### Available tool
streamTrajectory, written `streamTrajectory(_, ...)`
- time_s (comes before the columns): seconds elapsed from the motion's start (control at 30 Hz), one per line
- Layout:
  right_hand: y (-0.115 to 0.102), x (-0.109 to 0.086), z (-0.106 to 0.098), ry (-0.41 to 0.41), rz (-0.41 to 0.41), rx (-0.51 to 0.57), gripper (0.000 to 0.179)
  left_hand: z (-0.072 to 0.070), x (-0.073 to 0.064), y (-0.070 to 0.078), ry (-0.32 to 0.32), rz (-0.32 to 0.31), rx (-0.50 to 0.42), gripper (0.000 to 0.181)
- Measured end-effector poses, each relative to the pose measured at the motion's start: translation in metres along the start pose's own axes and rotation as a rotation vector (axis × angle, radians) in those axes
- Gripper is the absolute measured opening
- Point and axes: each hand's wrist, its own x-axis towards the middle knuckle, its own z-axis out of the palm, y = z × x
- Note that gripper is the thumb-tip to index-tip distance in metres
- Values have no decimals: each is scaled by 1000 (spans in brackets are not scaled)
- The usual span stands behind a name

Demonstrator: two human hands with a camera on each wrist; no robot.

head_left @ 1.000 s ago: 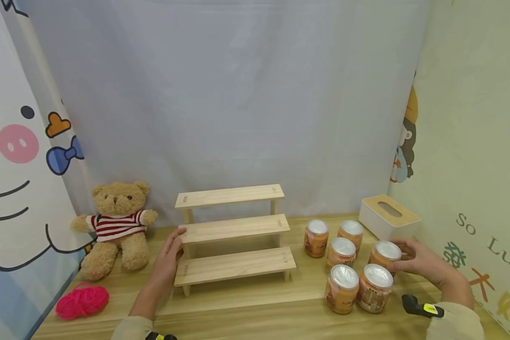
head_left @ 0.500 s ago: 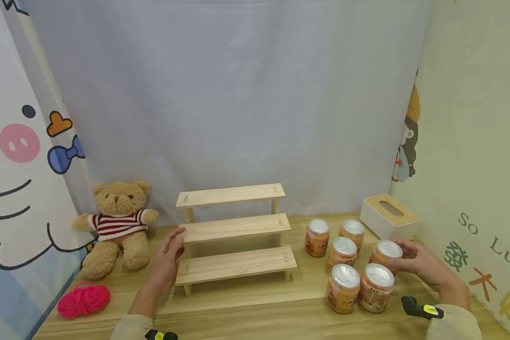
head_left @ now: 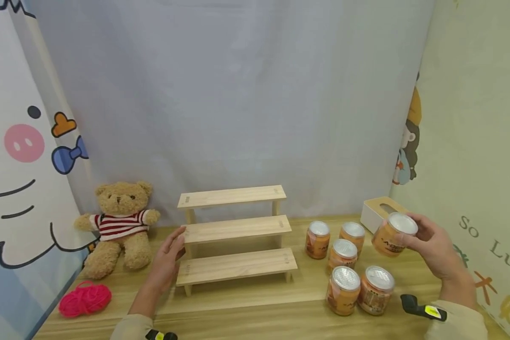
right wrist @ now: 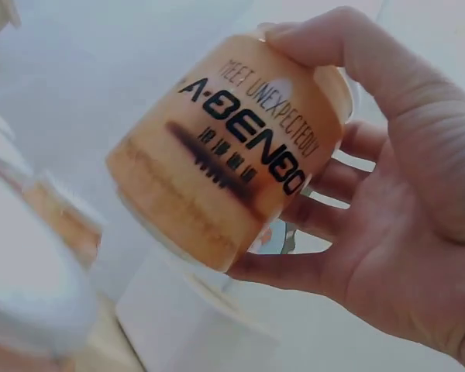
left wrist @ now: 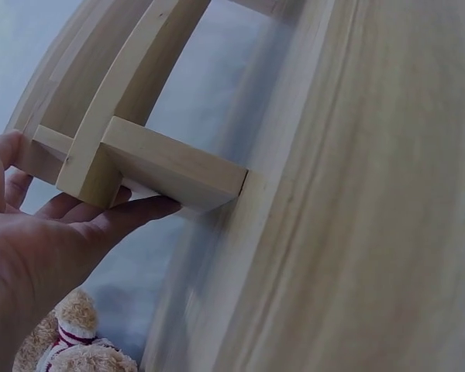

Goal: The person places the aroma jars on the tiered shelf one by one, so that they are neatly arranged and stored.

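A three-tier wooden display shelf [head_left: 238, 229] stands at the table's middle. My left hand [head_left: 165, 257] holds its left end, fingertips at the end of the middle board. In the left wrist view, fingers [left wrist: 143, 213] reach around the wooden support below the boards. My right hand [head_left: 435, 245] grips an orange can [head_left: 388, 238] with a silver lid, raised and tilted, thumb and fingers around its body. The label on this can [right wrist: 225, 147] faces the right wrist camera. Several similar cans, among them a front can [head_left: 343, 293] and a back-left can [head_left: 317, 241], stand upright to the shelf's right.
A white tissue box [head_left: 373, 215] with a wooden lid stands behind the raised can, partly covered. At the left sit a teddy bear [head_left: 121, 226] in a striped shirt and a pink yarn bundle [head_left: 85, 300]. A grey curtain [head_left: 238, 104] hangs behind the table [head_left: 255, 321].
My right hand has lifted the orange can from the group on the table and tilted it. My left hand stays at the shelf's left end.
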Motion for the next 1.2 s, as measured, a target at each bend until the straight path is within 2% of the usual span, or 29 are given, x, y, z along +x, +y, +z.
streamTrajectory(0.13, -17, 4, 8, 22, -24, 21, 44, 0, 0, -1, 4, 5, 10, 57)
streamTrajectory(0.3, -39, 12, 25, -17, 9, 19, 38, 0, 1, -1, 30, 10, 40, 56)
streamTrajectory(0.57, -63, 29, 79, -101, 42, 12, 34, 0, 2, -1, 41, 5, 33, 56)
streamTrajectory(0.77, -71, 38, 123, -160, 93, -71, 49, 3, 2, -3, 52, 8, 16, 55)
streamTrajectory(0.97, -66, 45, 157, -187, 107, -155, 51, 3, 3, -4, 55, 19, 15, 54)
streamTrajectory(1.2, -59, 53, 196, -224, 130, -93, 55, 2, 1, -2, 56, 10, 28, 54)
